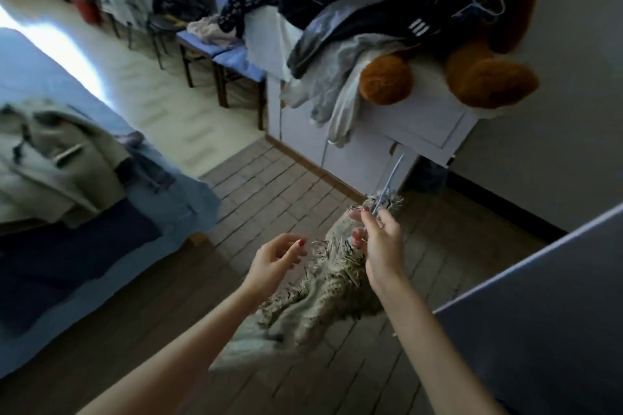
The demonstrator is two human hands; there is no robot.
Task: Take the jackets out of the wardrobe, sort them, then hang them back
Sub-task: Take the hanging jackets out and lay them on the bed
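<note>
Below the white cabinet [387, 131], the right hand [381, 239] pinches a hanger [391, 178] bearing the shaggy jacket [323, 286], which may slip off because the left hand [276, 256], loosely curled, holds nothing.

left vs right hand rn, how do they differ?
The right hand pinches a thin pale hanger at the top of the fuzzy beige jacket, carrying its weight; the left hand holds nothing, fingers loosely curled beside the fabric. The right hand sits higher and farther from the camera than the left hand. Both hover over the tiled floor, bare-armed, with red nails.
</note>
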